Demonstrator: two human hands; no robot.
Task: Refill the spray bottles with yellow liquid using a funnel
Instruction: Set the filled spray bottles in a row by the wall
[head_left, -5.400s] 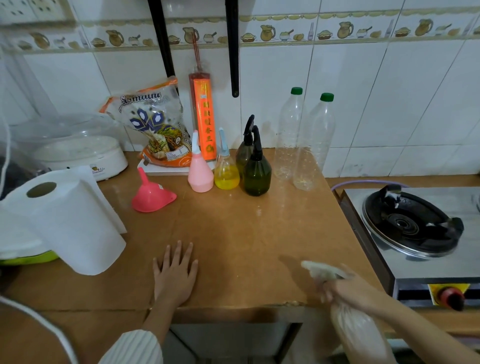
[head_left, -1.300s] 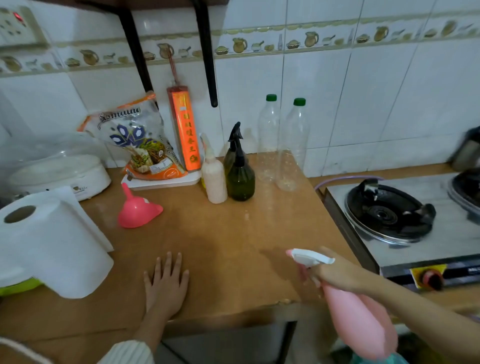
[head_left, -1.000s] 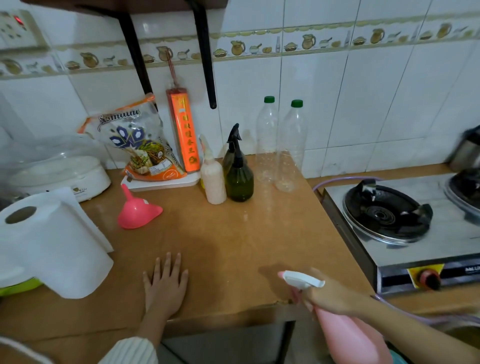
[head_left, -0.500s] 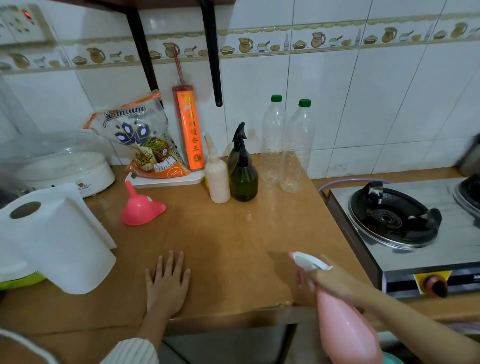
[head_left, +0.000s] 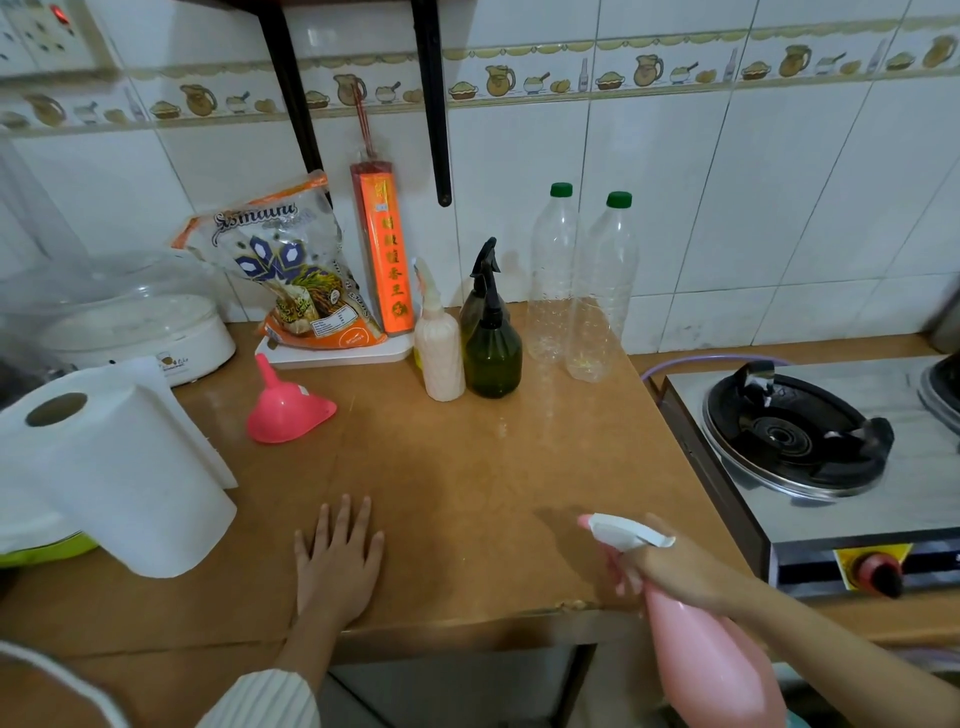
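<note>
- Right hand (head_left: 670, 564) grip curls round pink spray bottle (head_left: 711, 670) neck, body hanging below the near surface (head_left: 467, 467) edge.
- Left hand (head_left: 337, 561) lies flat, fingers spread, nearer the pink funnel (head_left: 285, 410) at far left.

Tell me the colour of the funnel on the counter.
Pink. The funnel shows in the head view, lying wide end down.

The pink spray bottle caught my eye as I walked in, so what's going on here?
A person grips a pink spray bottle by its neck in the right hand, at the counter's front edge. The left hand rests flat on the counter. The pink funnel lies untouched near the other spray bottles, so no pouring yet.
</note>
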